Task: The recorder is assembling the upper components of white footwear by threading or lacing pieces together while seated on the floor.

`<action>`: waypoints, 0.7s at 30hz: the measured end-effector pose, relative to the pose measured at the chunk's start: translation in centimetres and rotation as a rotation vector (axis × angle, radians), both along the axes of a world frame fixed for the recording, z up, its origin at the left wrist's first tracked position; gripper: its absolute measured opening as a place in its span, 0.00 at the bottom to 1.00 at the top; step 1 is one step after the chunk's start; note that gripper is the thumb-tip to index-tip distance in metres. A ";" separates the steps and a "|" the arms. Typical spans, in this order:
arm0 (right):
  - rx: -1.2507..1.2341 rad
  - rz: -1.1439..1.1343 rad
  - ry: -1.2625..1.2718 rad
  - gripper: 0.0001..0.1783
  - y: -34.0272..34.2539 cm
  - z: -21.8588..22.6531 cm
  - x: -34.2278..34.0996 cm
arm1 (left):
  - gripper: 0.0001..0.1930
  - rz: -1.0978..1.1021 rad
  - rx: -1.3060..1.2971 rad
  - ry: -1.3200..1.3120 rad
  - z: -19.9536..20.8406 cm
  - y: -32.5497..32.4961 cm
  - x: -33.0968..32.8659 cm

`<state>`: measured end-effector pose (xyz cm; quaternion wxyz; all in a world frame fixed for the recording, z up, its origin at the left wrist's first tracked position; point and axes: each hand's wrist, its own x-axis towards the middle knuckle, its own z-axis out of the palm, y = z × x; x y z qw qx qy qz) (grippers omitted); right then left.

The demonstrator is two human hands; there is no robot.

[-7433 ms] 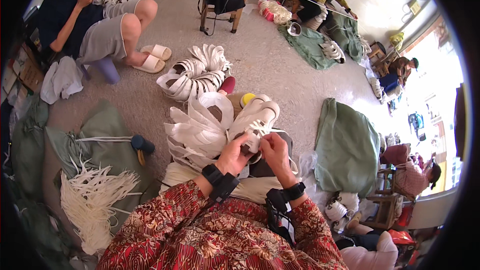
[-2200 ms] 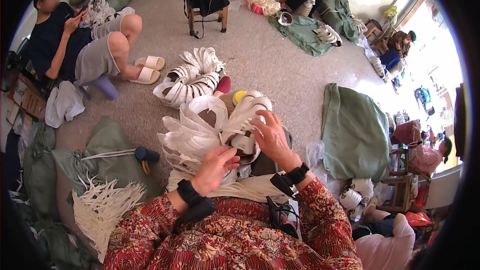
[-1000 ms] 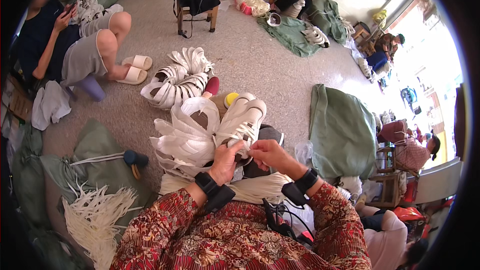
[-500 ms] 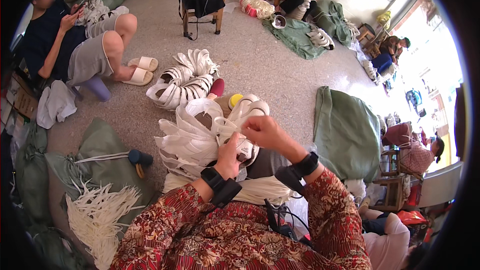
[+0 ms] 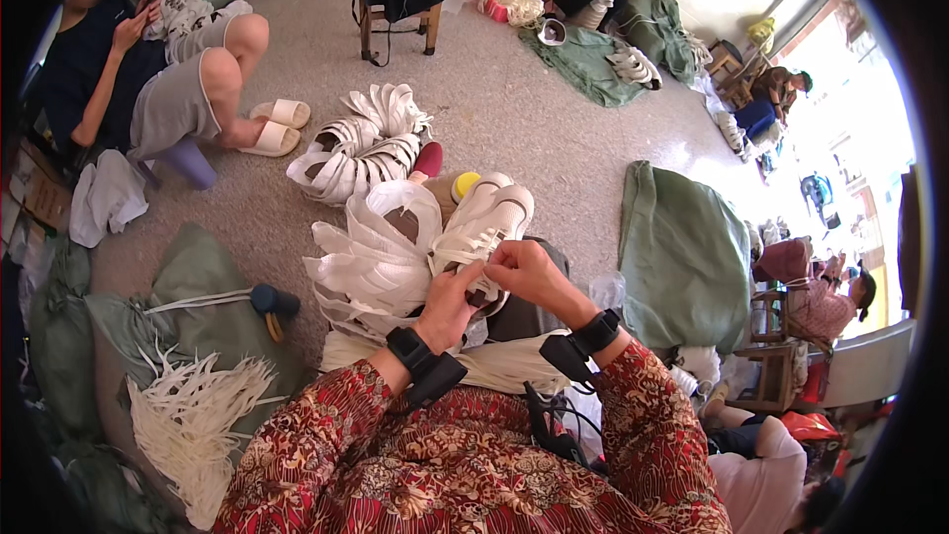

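A white sneaker (image 5: pixel 489 227) sits over my lap with its toe pointing away and pale laces crossing its front. My left hand (image 5: pixel 450 307) is closed at the near end of the shoe, thumb pressed on the lacing area. Beside it my right hand (image 5: pixel 529 275) pinches with thumb and forefinger at the eyelets, on what looks like a shoelace; the fingers partly hide it. To the left, against the sneaker, lies a fanned row of nested white shoes (image 5: pixel 361 262). A bundle of cream shoelaces (image 5: pixel 504 364) lies across my lap under my wrists.
Another curved row of white shoes (image 5: pixel 371 163) rests on the floor ahead. Loose laces (image 5: pixel 203 415) hang over a green sack (image 5: pixel 203 277) at left, near a dark blue bottle (image 5: pixel 275 302). At right spreads a green sack (image 5: pixel 677 257). A stool (image 5: pixel 398 15) and several seated people surround me.
My right hand has come down to the shoe's eyelets, close to the left hand. Before, it was raised above the shoe. The laced front now shows more.
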<state>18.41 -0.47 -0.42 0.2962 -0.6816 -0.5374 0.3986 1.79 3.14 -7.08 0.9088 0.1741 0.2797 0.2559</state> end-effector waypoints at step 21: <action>-0.056 0.010 0.442 0.09 3.5 10.9 0.9 | 0.16 0.076 0.041 0.027 -0.6 -0.7 -0.4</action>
